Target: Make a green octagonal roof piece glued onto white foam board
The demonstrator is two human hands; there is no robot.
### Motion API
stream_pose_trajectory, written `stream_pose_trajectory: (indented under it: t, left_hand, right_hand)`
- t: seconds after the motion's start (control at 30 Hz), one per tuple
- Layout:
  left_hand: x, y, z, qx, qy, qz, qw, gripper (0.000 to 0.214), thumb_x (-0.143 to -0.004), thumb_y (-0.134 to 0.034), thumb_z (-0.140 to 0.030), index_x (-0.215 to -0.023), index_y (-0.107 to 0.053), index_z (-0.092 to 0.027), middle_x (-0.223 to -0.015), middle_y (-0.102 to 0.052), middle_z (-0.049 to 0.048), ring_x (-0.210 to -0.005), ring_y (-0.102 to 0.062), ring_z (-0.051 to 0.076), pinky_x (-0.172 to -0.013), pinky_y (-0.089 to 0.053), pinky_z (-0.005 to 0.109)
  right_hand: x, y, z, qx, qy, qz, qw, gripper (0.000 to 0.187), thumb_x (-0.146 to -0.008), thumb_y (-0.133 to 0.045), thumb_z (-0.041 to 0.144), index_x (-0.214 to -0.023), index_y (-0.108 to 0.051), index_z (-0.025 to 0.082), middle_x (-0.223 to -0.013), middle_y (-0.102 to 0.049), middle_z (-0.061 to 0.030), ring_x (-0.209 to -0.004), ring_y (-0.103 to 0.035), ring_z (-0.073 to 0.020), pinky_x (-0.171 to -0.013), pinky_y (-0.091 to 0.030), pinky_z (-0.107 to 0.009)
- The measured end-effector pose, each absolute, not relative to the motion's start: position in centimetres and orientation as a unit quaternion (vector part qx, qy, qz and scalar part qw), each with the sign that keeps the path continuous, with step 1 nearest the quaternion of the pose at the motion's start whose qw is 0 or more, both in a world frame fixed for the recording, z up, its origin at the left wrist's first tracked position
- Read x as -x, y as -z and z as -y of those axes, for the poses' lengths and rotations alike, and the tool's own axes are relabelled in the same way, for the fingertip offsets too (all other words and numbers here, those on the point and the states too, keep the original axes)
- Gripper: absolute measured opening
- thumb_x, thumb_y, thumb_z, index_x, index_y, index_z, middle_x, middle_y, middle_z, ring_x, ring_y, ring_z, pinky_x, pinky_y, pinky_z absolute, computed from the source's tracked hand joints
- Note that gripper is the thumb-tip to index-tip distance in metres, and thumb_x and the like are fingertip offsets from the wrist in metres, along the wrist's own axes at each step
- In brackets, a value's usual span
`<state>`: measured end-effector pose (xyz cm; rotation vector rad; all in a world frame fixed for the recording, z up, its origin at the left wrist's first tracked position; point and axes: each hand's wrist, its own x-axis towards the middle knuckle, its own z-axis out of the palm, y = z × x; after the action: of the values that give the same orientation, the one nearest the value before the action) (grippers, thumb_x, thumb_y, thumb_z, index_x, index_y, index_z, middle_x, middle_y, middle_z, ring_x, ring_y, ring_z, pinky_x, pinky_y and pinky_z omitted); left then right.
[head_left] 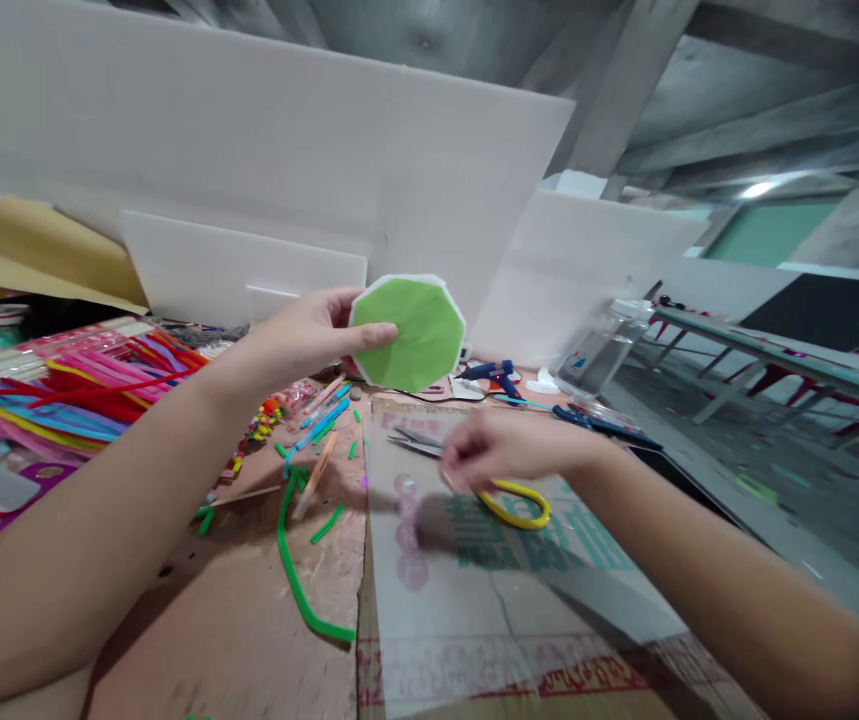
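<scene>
My left hand (pixel 339 335) holds up a green octagonal piece (pixel 418 345) with a white border, thumb on its front face and fingers behind. My right hand (pixel 493 450) is blurred, its fingers curled together over the middle of a pair of scissors (pixel 515 508) with yellow handles. The scissors' blades point to the left. Whether the right fingers touch the scissors, or hold something small, I cannot make out. Under the scissors lies a printed plastic sheet (pixel 429 650). A long green strip (pixel 294 570) curves across the table to its left.
Bundles of coloured pipe cleaners (pixel 99 385) lie at the left. Green scraps (pixel 326 524) and pens (pixel 324 425) are strewn mid-table. A blue glue gun (pixel 490 373) and a clear plastic container (pixel 605 345) stand farther back. White boards (pixel 249 120) rise behind the table.
</scene>
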<state>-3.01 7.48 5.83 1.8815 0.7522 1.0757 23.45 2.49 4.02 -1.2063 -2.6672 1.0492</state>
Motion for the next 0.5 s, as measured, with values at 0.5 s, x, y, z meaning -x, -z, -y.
stream_pose_trajectory:
  t: [0.5]
  left_hand:
    - [0.7, -4.3, -6.6, -0.766, -0.367, -0.293, 0.439, 0.04, -0.083, -0.072, -0.051, -0.103, -0.068, -0.017, -0.09, -0.069, 0.0044, -0.08, -0.066, 0.019, -0.064, -0.056, 0.026]
  right_hand:
    - [-30.3, -2.3, 1.0, 0.522, -0.049, 0.851, 0.036, 0.03, -0.092, -0.06, 0.029, -0.119, -0.071, 0.023, -0.108, -0.075, -0.0109, -0.094, -0.069, -0.0259, -0.081, -0.05, -0.033]
